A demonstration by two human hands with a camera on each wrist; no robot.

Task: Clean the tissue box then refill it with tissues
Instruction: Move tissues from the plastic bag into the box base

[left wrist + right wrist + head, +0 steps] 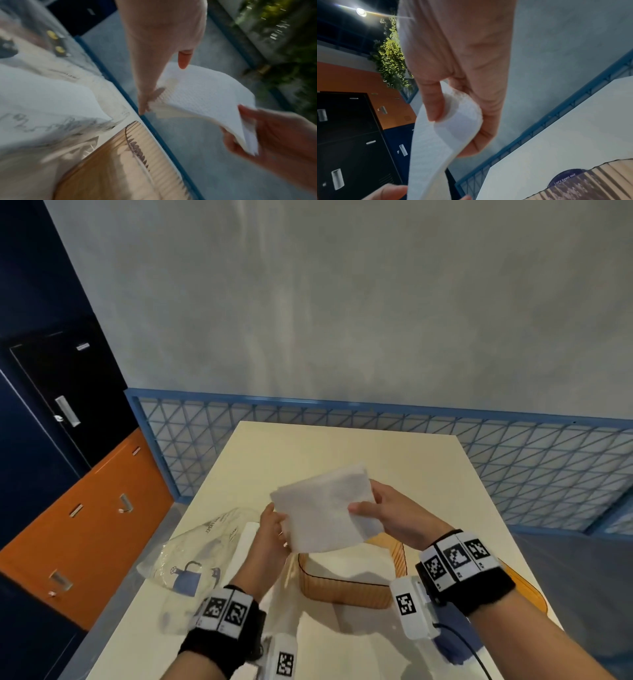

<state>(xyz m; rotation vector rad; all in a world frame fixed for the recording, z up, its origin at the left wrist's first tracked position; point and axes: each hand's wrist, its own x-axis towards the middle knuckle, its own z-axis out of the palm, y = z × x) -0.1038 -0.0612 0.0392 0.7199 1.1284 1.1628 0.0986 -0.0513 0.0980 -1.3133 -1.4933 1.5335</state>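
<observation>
The tissue box (346,587) stands open-topped on the table (428,474), a ribbed amber-orange container near the table's front edge. Its inside shows only a pale floor; whether anything lies in it cannot be told. Just above the box, in the air, is a stack of white tissues (325,508), held tilted between both hands. The right hand (394,515) grips the stack's right edge, thumb on top and fingers curled beneath, bending that edge into a curve in the right wrist view. The left hand (274,529) pinches the stack's left edge from below; the left wrist view shows its fingers (145,97) at the layered corner of the stack.

Left of the box lies a crumpled clear plastic bag (191,559) with blue printing, and a white pack (245,542) shows partly inside it. Right of the box, mostly hidden behind the right wrist, an orange lid (527,590) rests on the table. Beyond the table, past the box, runs a blue mesh railing (513,453) against a grey wall (342,302). Far left of the box stand orange, black and dark blue lockers (85,508).
</observation>
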